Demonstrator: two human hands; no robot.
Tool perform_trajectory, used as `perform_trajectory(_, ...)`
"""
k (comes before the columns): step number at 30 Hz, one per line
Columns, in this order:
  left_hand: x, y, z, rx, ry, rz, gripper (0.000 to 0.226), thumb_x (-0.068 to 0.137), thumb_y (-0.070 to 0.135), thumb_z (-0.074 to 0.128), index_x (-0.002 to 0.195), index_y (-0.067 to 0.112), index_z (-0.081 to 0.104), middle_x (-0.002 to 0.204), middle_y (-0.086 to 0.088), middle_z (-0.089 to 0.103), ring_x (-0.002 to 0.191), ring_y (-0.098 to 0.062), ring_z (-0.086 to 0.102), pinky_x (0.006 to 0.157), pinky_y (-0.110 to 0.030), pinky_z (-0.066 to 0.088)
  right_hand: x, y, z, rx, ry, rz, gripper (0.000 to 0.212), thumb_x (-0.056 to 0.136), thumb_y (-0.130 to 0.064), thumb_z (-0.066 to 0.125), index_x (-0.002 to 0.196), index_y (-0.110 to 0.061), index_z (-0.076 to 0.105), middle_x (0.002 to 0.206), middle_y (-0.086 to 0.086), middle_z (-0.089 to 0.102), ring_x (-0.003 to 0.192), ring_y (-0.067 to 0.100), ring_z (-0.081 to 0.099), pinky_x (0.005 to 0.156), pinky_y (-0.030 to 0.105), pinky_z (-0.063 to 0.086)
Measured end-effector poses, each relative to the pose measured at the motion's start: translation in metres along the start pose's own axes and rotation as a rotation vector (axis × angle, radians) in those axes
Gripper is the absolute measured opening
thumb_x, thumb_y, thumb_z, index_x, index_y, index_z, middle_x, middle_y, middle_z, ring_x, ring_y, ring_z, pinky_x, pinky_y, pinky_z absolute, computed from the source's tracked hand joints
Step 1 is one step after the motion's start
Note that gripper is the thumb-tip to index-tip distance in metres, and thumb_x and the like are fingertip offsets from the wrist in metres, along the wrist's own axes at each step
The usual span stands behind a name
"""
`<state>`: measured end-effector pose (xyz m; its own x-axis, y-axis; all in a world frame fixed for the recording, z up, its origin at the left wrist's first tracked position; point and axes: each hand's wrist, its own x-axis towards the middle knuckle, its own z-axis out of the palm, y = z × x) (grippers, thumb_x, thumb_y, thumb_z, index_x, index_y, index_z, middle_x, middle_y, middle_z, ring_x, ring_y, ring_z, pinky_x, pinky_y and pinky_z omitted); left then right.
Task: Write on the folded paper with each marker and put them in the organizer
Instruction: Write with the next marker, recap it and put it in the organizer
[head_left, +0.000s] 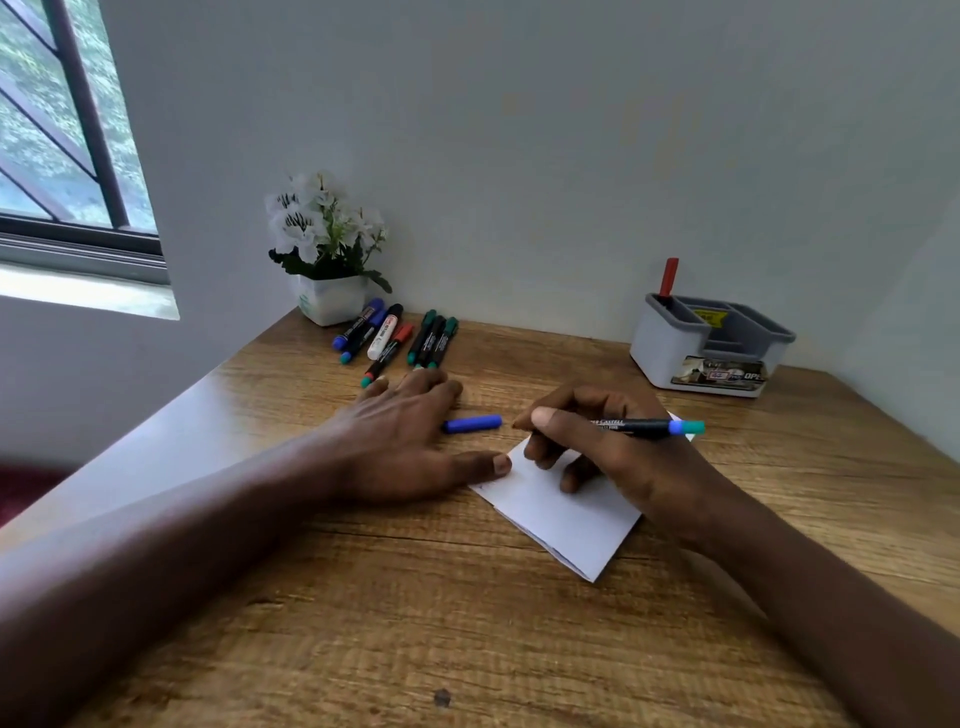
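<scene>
A folded white paper (561, 512) lies on the wooden desk (467, 623). My right hand (587, 441) rests on the paper and grips a black marker (644, 426) with a blue and teal end pointing right; its tip is hidden by my fingers. My left hand (410, 431) lies flat on the desk, fingers spread, its thumb touching the paper's left corner. A blue cap (471, 423) lies between my hands. Several markers (395, 335) lie in a loose row at the back. A grey organizer (711, 345) at the back right holds one red marker (667, 278).
A white pot of white flowers (327, 249) stands in the back left corner against the wall, just behind the row of markers. A window (67, 130) is on the left. The desk's left edge runs diagonally beside my left forearm.
</scene>
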<state>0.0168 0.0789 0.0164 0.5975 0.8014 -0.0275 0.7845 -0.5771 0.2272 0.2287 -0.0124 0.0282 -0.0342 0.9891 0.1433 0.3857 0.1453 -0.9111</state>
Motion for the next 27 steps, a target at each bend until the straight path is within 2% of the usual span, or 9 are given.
perform_trajectory(2, 0.000, 0.001, 0.000, 0.007, 0.001, -0.005, 0.106, 0.077, 0.091, 0.035, 0.160, 0.028, 0.017, 0.168, 0.005, 0.013, 0.150, -0.018, 0.020, 0.120, -0.040, 0.018, 0.002, -0.003, 0.001, -0.005, -0.064, 0.038, 0.013, 0.097, -0.015, 0.066, 0.095, -0.015, 0.078, 0.083, 0.008, 0.079, 0.077, 0.019, 0.076, 0.063, 0.024, 0.059)
perform_trajectory(6, 0.001, 0.001, -0.002, 0.006, -0.055, -0.018, 0.104, 0.080, 0.087, 0.035, 0.162, 0.028, 0.010, 0.170, 0.005, 0.003, 0.153, -0.018, 0.010, 0.122, -0.040, 0.009, 0.004, 0.000, -0.002, 0.072, -0.053, 0.092, 0.010, 0.093, -0.004, 0.069, 0.090, -0.009, 0.077, 0.081, 0.013, 0.079, 0.073, 0.021, 0.077, 0.063, 0.024, 0.061)
perform_trajectory(9, 0.000, 0.002, -0.006, 0.003, -0.089, -0.021, 0.104, 0.079, 0.086, 0.035, 0.161, 0.029, 0.010, 0.170, 0.006, 0.002, 0.153, -0.018, 0.009, 0.122, -0.040, 0.010, 0.004, 0.001, -0.004, 0.077, -0.044, 0.110, 0.003, 0.088, -0.004, 0.074, 0.088, -0.006, 0.076, 0.080, 0.012, 0.079, 0.071, 0.020, 0.078, 0.062, 0.024, 0.061)
perform_trajectory(13, 0.001, 0.001, -0.009, -0.007, -0.130, -0.011, 0.102, 0.080, 0.085, 0.037, 0.161, 0.030, 0.010, 0.170, 0.007, -0.001, 0.153, -0.019, 0.010, 0.122, -0.041, 0.010, 0.007, 0.000, -0.005, 0.031, -0.076, 0.120, 0.007, 0.085, -0.005, 0.077, 0.092, -0.007, 0.076, 0.082, 0.011, 0.080, 0.074, 0.020, 0.078, 0.064, 0.024, 0.062)
perform_trajectory(16, 0.002, 0.000, -0.010, -0.010, -0.133, -0.008, 0.101, 0.081, 0.084, 0.039, 0.161, 0.030, 0.009, 0.170, 0.007, -0.002, 0.153, -0.019, 0.010, 0.122, -0.041, 0.011, 0.007, 0.003, -0.002, -0.035, -0.047, 0.063, 0.003, 0.087, -0.007, 0.075, 0.086, -0.009, 0.073, 0.074, 0.009, 0.078, 0.062, 0.016, 0.073, 0.057, 0.022, 0.058)
perform_trajectory(19, 0.003, -0.002, -0.008, -0.023, -0.133, -0.001, 0.102, 0.081, 0.085, 0.039, 0.161, 0.031, 0.008, 0.169, 0.008, -0.003, 0.154, -0.018, 0.007, 0.122, -0.040, 0.009, 0.006, 0.006, 0.002, -0.101, -0.002, 0.010, 0.008, 0.087, -0.012, 0.073, 0.079, -0.011, 0.069, 0.062, 0.006, 0.072, 0.051, 0.011, 0.065, 0.048, 0.019, 0.051)
perform_trajectory(27, 0.003, -0.003, -0.009, -0.025, -0.130, 0.006, 0.102, 0.078, 0.086, 0.038, 0.160, 0.033, 0.011, 0.169, 0.008, -0.001, 0.153, -0.018, 0.006, 0.121, -0.041, 0.008, 0.010, 0.006, 0.006, -0.168, 0.018, -0.010, 0.009, 0.086, -0.016, 0.073, 0.078, -0.014, 0.068, 0.056, -0.002, 0.068, 0.047, 0.004, 0.061, 0.047, 0.015, 0.048)
